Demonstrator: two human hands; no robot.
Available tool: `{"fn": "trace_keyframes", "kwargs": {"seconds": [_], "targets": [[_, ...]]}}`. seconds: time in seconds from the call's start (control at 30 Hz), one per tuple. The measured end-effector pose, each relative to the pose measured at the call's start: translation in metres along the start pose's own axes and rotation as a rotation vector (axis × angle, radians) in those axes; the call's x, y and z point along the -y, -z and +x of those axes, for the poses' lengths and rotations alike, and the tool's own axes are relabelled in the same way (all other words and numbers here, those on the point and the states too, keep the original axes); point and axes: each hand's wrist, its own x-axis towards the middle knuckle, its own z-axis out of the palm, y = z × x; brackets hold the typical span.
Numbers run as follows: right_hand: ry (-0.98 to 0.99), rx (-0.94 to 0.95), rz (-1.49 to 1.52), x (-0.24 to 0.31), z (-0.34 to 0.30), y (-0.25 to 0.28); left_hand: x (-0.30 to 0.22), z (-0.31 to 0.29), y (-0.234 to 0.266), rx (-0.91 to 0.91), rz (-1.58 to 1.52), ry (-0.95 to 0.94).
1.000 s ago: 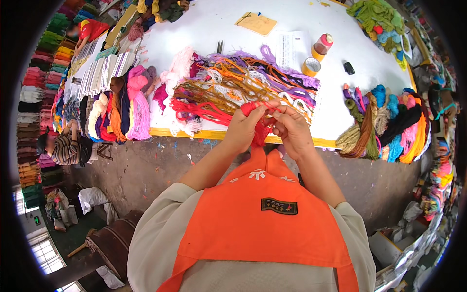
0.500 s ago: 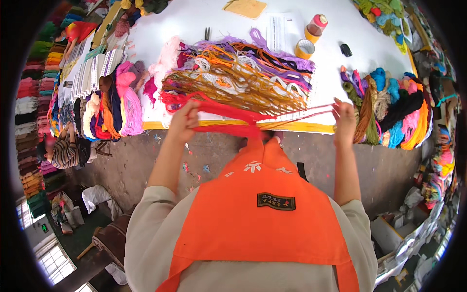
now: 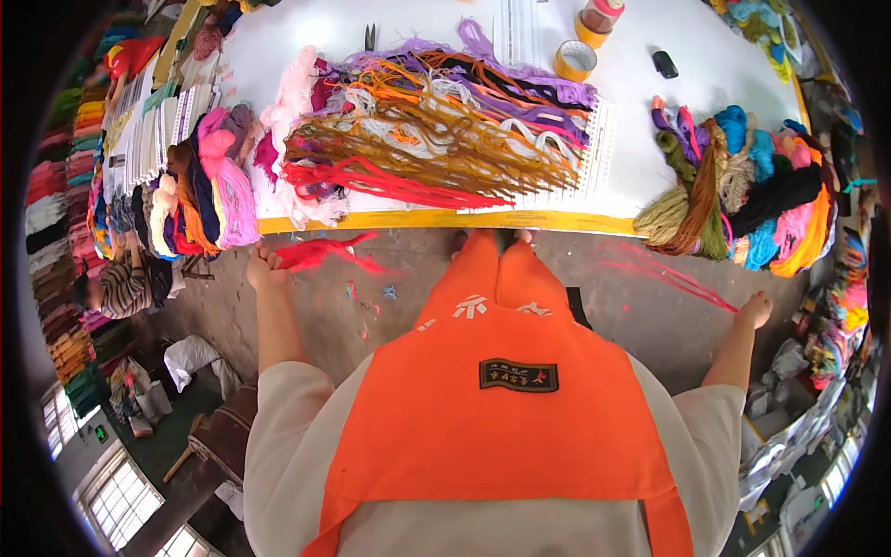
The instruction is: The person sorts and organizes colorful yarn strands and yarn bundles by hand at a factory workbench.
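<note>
My left hand [image 3: 267,265] is closed around a bunch of red yarn [image 3: 320,252], whose loose end flares out to the right below the table edge. Far to the right, my right hand [image 3: 756,309] grips a few thin red yarn strands [image 3: 691,288] that trail leftward, smeared by motion. The two red pieces are apart. On the table lies a wide pile of yarn strands [image 3: 436,139] in brown, orange, purple, white and black. Red strands [image 3: 399,183] rest along its near side, touched by neither hand.
Pink skeins [image 3: 295,102] lie left of the pile; more coloured skeins [image 3: 780,204] hang over the table's right edge. A tape roll [image 3: 575,60], a red-capped bottle [image 3: 599,17], a black object [image 3: 665,64] and snips [image 3: 370,37] lie farther back. Another person [image 3: 125,290] is at far left.
My hands have swung wide apart and lower, and the red yarn stretched between them is now in two separate pieces. Red strands now show along the pile's near side.
</note>
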Motion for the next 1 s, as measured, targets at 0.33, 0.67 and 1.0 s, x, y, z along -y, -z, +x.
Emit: {"fn": "trace_keyframes", "kwargs": {"seconds": [0.33, 0.67, 1.0], "targets": [[0.756, 1.152, -0.197, 0.139, -0.32, -0.171, 0.213, -0.156, -0.158, 0.767, 0.37, 0.592], [1.089, 1.31, -0.372, 0.156, -0.392, -0.252, 0.355, -0.192, -0.235, 0.863, 0.959, 0.125], [0.884, 1.421, -0.418, 0.169, -0.39, -0.247, 0.342, -0.208, -0.251, 0.895, 0.726, 0.44]]}}
